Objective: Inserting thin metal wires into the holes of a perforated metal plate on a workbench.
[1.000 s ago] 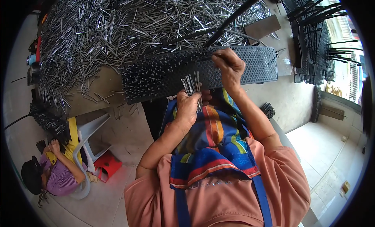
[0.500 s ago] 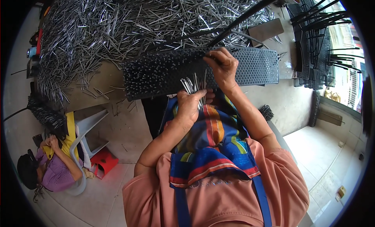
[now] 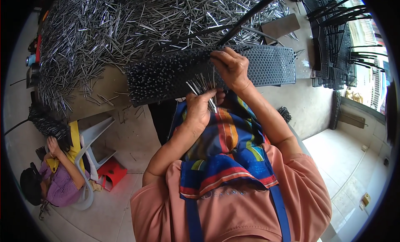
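Observation:
A long dark perforated panel [image 3: 273,67] lies in front of me along the table's near edge. Thin dark strips [image 3: 154,77] stand packed in its left part, while open holes show on the right. My left hand [image 3: 199,110] is closed around a fanned bundle of thin shiny strips [image 3: 202,84], just below the panel's near edge. Over the middle of the panel, my right hand [image 3: 233,69] has its thumb and forefinger pinched together at the border of the filled part. Whatever is between those fingertips is hidden.
A big heap of loose metallic strips [image 3: 137,25] covers the table beyond the panel. A dark bar [image 3: 254,17] slants over it, beside a flat plate [image 3: 281,28]. Racks of dark rods [image 3: 333,42] stand far right. At lower left, a co-worker [image 3: 64,179] sits near a red bag [image 3: 111,175].
My right hand has shifted slightly left along the panel, still pinched. My left hand keeps its bundle in nearly the same place. The co-worker's hand has moved up a little, fingers straighter.

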Demonstrator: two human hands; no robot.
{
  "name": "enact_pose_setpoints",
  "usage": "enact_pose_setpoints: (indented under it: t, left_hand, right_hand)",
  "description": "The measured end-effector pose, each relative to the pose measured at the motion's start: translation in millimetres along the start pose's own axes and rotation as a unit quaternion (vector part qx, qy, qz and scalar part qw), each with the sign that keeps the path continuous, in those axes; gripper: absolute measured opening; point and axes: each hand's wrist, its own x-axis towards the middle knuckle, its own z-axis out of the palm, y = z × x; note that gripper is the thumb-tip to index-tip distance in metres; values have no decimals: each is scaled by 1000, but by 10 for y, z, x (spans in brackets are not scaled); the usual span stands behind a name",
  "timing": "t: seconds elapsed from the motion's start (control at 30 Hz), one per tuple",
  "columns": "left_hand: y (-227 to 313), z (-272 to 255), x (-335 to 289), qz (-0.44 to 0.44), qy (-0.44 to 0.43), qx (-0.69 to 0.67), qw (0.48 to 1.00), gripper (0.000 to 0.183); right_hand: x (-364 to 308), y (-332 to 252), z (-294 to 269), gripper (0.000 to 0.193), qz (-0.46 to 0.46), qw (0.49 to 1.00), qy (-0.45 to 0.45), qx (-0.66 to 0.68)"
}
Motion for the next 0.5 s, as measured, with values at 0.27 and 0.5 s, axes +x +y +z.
enact_pose_setpoints:
  t: [0.27,0.5]
  left_hand:
    - [-3,-54,13,-5,-20,9,1000,19]
    - [-20,-71,58,-25,-35,18,999,18]
  right_hand:
    - [104,52,16,7,-48,999,-22,-1]
    - [193,70,13,15,-123,988,-60,-75]
